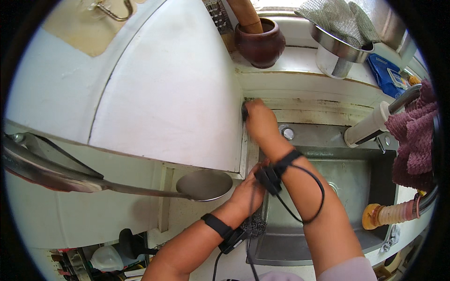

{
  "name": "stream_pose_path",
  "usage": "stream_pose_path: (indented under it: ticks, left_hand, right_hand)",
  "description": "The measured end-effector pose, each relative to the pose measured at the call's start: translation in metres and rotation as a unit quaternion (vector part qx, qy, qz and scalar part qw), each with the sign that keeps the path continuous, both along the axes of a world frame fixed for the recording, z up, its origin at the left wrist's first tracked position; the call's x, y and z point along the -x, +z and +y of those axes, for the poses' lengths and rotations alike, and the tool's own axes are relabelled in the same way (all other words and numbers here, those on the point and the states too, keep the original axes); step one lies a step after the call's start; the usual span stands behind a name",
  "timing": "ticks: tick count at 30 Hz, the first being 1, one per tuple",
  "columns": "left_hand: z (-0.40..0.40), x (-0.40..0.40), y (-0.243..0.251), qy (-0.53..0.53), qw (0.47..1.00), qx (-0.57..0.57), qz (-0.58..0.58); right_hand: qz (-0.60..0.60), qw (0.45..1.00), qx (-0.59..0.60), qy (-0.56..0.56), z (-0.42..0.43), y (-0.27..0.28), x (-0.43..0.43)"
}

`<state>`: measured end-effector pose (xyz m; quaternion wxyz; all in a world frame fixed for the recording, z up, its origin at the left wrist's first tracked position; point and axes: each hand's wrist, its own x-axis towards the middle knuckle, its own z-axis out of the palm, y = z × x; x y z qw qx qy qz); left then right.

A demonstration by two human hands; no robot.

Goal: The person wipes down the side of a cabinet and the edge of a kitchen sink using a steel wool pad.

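My right hand (259,119) reaches into the corner where the white cabinet side (175,91) meets the grimy ledge (309,110) behind the sink. Its fingers are closed around a small dark thing (245,111), too hidden to name. Lower down, my left hand (249,188) lies at the sink's left edge, beside the cabinet's lower corner; its fingertips are partly hidden behind the black device strapped to my right wrist. A dark wire-like scouring pad (254,226) rests by the sink rim, below my left wrist. The stainless steel sink (344,182) lies under my right forearm.
A metal ladle (204,185) juts in from the left. On the windowsill stand a dark red mortar (260,44), a strainer (342,44) and a blue packet (385,75). A faucet (365,124), a purple cloth (413,140) and a ribbed hose (393,213) are at the right. Black cables hang from my wrists.
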<state>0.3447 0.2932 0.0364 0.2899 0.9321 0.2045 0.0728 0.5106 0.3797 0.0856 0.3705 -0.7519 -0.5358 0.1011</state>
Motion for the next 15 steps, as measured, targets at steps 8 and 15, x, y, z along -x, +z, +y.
stream_pose_path:
  ticks: [8,15]
  left_hand:
    - [0.000,0.000,0.033,-0.035,0.993,-0.096,0.060]
    - [-0.006,-0.009,0.019,0.015,1.000,-0.005,-0.016]
  right_hand:
    - [0.015,0.998,-0.016,0.063,-0.042,-0.020,0.022]
    - [-0.035,0.999,-0.030,0.001,-0.009,-0.011,-0.006]
